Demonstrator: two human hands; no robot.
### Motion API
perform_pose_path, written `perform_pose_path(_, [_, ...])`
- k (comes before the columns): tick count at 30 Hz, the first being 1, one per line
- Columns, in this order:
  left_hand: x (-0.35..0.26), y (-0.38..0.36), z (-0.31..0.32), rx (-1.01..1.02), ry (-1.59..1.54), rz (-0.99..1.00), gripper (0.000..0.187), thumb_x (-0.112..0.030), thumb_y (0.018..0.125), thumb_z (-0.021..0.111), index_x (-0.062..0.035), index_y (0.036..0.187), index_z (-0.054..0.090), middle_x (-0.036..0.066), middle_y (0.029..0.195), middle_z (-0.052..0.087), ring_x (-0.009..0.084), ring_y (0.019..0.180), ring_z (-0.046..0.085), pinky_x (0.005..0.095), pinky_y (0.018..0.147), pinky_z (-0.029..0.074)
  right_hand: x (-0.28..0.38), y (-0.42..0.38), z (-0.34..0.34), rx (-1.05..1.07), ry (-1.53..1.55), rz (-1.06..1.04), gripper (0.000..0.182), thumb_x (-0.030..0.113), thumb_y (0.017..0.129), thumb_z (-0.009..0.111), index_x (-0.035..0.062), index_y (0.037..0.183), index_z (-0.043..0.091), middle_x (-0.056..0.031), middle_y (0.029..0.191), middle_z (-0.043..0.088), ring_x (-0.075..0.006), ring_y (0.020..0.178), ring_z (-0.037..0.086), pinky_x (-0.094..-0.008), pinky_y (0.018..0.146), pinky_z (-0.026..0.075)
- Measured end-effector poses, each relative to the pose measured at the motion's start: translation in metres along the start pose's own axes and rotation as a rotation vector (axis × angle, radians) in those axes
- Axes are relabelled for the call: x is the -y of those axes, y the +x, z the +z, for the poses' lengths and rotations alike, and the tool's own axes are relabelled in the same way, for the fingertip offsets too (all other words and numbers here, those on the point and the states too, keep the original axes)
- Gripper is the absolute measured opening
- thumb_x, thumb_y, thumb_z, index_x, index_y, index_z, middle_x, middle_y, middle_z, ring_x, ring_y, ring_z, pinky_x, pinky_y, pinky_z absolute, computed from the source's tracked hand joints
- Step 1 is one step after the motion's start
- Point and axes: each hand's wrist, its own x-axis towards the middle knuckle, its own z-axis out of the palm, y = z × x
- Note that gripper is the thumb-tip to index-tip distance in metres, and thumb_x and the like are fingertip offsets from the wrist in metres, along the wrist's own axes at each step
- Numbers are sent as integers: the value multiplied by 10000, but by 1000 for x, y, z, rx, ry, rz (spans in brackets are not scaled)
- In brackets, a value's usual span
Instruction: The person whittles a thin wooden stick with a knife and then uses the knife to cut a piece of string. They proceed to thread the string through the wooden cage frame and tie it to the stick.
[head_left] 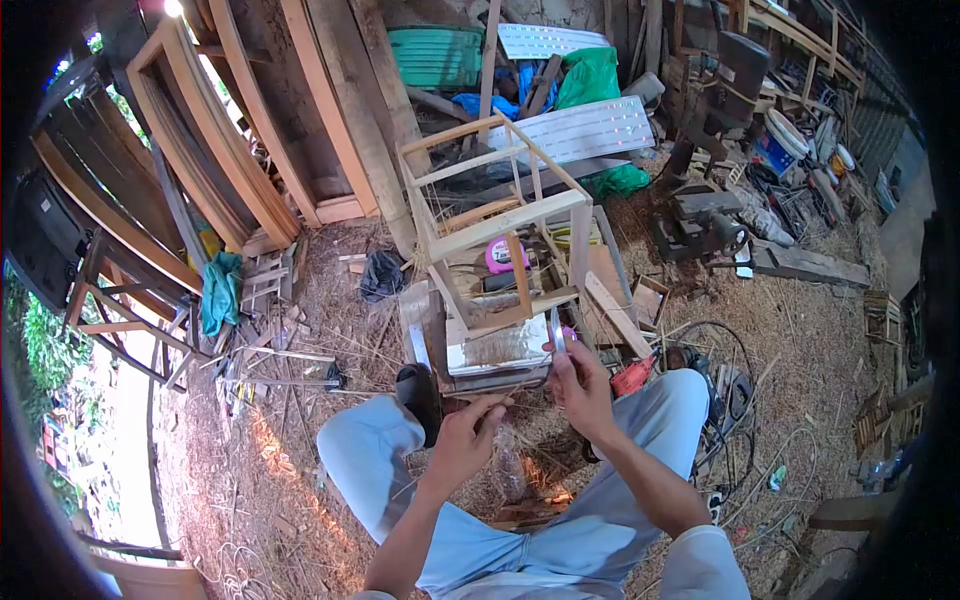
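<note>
My right hand (584, 392) is closed around a knife (557, 328), its pale blade pointing up and away from me. To its left, my left hand (466, 442) pinches a thin tan strip of wood (497, 401) between thumb and fingertips; the strip's far end is hard to make out. Just beyond both hands, a small unfinished wooden chair frame (512, 218) stands tilted over a low wooden workbench (430, 335). A pink tape measure (506, 255) shows between the frame's bars.
A red power tool (632, 377) and a black cable (745, 420) lie by my right knee. A black plastic bag (382, 275) sits left of the bench. Wooden door frames (200, 140) lean at the left. Wood shavings cover the ground, and a machine (725, 90) stands at the right.
</note>
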Motion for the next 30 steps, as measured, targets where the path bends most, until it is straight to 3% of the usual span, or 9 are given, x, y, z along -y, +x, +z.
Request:
perform_pose_path(3, [-1, 2, -1, -11, 26, -17, 165, -97, 889, 546, -20, 1021, 610, 131, 909, 669, 223, 789, 657, 309, 715, 490, 1, -2, 5, -38, -60, 18, 201, 177, 966, 449, 40, 1058, 563, 35, 584, 425, -36, 477, 346, -207, 437, 288])
perform_pose_path(5, [1, 5, 3, -26, 71, 23, 154, -85, 883, 544, -21, 1007, 611, 138, 902, 665, 251, 798, 661, 314, 710, 490, -14, -9, 12, -7, -528, -412, 174, 151, 957, 457, 28, 963, 580, 30, 588, 447, -52, 496, 373, -221, 454, 310])
perform_pose_path(10, [1, 8, 1, -210, 273, 213, 192, -20, 784, 556, -74, 966, 586, 116, 852, 655, 329, 708, 627, 395, 600, 487, 16, -7, 7, -92, -388, -153, 124, 99, 923, 489, 11, 897, 572, -54, 582, 470, -93, 525, 427, -276, 492, 372])
perform_pose_path(13, [-7, 7, 4, -202, 384, 211, 231, 1, 745, 555, -81, 960, 569, 122, 827, 646, 332, 698, 622, 408, 569, 476, -1, -15, 15, -56, -507, -356, 134, 104, 929, 479, 12, 907, 575, -51, 587, 483, -90, 524, 434, -281, 487, 368])
perform_pose_path(17, [-9, 10, 4, -237, 399, 217, 223, 2, 747, 553, -94, 949, 563, 115, 821, 643, 333, 686, 616, 413, 563, 473, 7, -11, 16, -119, -485, -351, 161, 122, 939, 466, 9, 903, 575, -47, 586, 487, -86, 529, 450, -279, 483, 365])
perform_pose_path(18, [-14, 8, 3, -230, 387, 207, 200, -14, 764, 557, -94, 948, 561, 113, 820, 643, 331, 687, 618, 415, 563, 474, 17, -10, 13, -140, -442, -192, 177, 132, 945, 459, 3, 894, 569, -48, 578, 483, -83, 533, 444, -271, 481, 360])
perform_pose_path(27, [-27, 1, 2, -175, 376, 158, 93, -82, 848, 573, -62, 937, 590, 130, 829, 649, 331, 741, 634, 387, 604, 485, 0, -5, 12, -45, -358, -140, 238, 219, 961, 449, 16, 970, 574, -7, 629, 497, -59, 513, 398, -232, 466, 327])
perform_pose_path(29, [-25, 1, -4, -182, 359, 111, 103, -61, 847, 570, -44, 943, 601, 137, 852, 661, 333, 789, 644, 367, 661, 499, 19, -2, 3, -39, 191, 231, 261, 249, 959, 463, 41, 1084, 560, 19, 636, 486, -30, 508, 354, -193, 454, 279])
perform_pose_path(30, [-22, 2, -6, -140, 295, 110, 105, -78, 861, 569, -34, 950, 601, 137, 866, 663, 319, 802, 649, 354, 670, 498, 18, -1, -4, 19, 240, 246, 297, 223, 942, 508, 34, 1168, 539, 23, 683, 525, -49, 553, 391, -207, 523, 346])
